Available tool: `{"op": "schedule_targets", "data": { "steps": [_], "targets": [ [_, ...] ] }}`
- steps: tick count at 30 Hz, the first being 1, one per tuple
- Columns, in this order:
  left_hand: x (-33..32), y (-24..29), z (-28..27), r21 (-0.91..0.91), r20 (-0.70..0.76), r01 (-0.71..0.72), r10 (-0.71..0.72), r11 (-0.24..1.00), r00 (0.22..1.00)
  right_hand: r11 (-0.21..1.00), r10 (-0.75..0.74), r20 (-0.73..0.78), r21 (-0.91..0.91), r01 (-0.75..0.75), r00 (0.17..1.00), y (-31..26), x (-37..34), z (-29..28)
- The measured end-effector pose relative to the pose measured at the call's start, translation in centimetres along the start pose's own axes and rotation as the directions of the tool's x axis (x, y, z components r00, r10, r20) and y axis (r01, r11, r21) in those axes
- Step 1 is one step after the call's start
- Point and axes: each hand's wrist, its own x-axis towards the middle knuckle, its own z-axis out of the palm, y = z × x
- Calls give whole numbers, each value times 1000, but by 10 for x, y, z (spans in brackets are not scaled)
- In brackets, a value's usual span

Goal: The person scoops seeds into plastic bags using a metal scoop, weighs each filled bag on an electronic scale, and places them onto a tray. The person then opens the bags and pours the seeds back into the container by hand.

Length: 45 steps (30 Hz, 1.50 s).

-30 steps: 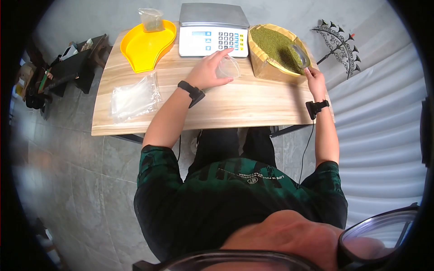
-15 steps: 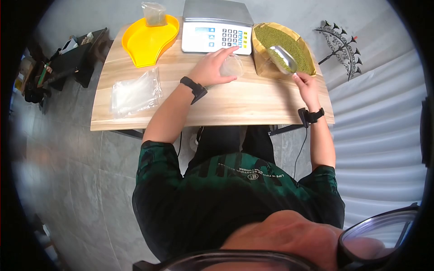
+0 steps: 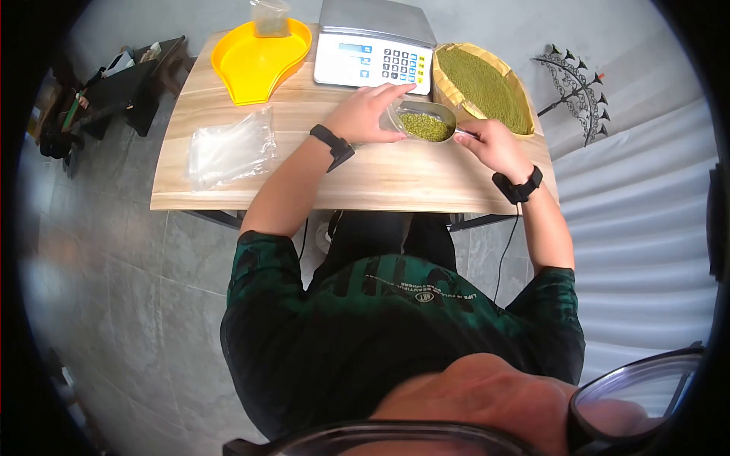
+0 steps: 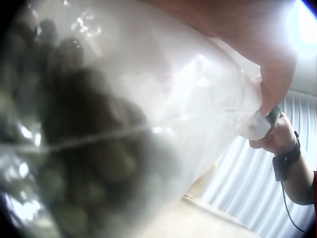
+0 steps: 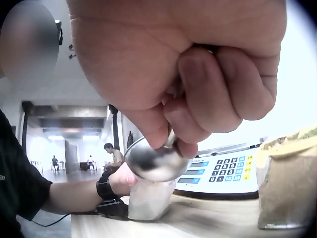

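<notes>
My left hand [image 3: 365,118] holds a clear plastic bag [image 3: 391,115] by its mouth, thumb and fingers spread round the opening. Round green beans [image 4: 74,188] show through the bag's wall in the left wrist view. With curled fingers my right hand [image 3: 498,144] grips the handle of a metal scoop [image 5: 156,166]. Green beans [image 3: 424,128] lie in the scoop, whose front end is at the bag's mouth. Behind the right hand stands a brown paper sack [image 3: 450,90] of the same beans.
A digital scale [image 3: 372,61] stands at the back of the wooden table [image 3: 342,182]. Left of it is a yellow tray [image 3: 258,64] with a filled clear bag [image 3: 271,23] on its far edge. Flat clear bags [image 3: 232,152] lie at the table's left.
My right hand has lifted the scoop out of the paper sack, loaded with beans, and brought it left to the bag's mouth. My left hand has stayed at the bag.
</notes>
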Motion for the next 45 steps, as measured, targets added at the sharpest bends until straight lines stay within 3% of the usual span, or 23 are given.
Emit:
{"op": "schedule_targets", "data": {
  "steps": [2, 5, 12, 14, 17, 20, 22, 26, 37, 40, 42, 44, 45],
  "targets": [
    [-1, 1, 0, -10, 16, 4, -4, 1000, 1000, 956, -162, 0, -246, 157, 987, -5, 10, -8],
    [0, 1, 0, -26, 42, 3, -2, 1000, 999, 893, -206, 82, -391, 221, 975, -13, 22, -19],
    [0, 3, -1, 12, 15, -51, 50, 999, 999, 860, -190, 136, -454, 231, 972, -28, 25, -29],
    [-1, 2, 1, -1, 6, -44, 44, 999, 999, 930, -231, 122, -265, 256, 965, -13, 20, -33],
    [-1, 0, -2, -19, 10, 6, -6, 1000, 1000, 988, 13, 60, 155, -22, 998, 39, 15, -61],
    [-2, 1, -1, -49, 27, 53, -52, 997, 998, 994, 102, -70, 48, -99, 992, 101, 12, -91],
    [-1, 0, 0, -62, 24, 51, -49, 997, 998, 913, 297, -72, -271, -305, 952, 128, 9, -103],
    [-1, 1, -2, -41, 19, 29, -28, 999, 999, 897, 330, -48, -295, -329, 943, 174, 13, -80],
    [-1, -1, -1, -33, 28, 36, -35, 999, 999, 890, 370, -158, -222, -398, 916, 200, 50, -34],
    [-1, 1, -3, -40, 49, 68, -66, 997, 997, 908, 385, -195, -96, -408, 902, 200, 32, -34],
    [-1, 3, -3, -60, 57, 84, -80, 995, 995, 900, 437, -270, 119, -420, 858, 188, 16, -37],
    [-1, 2, -1, -65, 52, 80, -76, 995, 996, 889, 458, -269, 132, -439, 847, 192, 4, -36],
    [0, 1, 0, -63, 43, 76, -73, 995, 996, 906, 422, -343, 149, -396, 839, 194, -2, -31]
  ]
}}
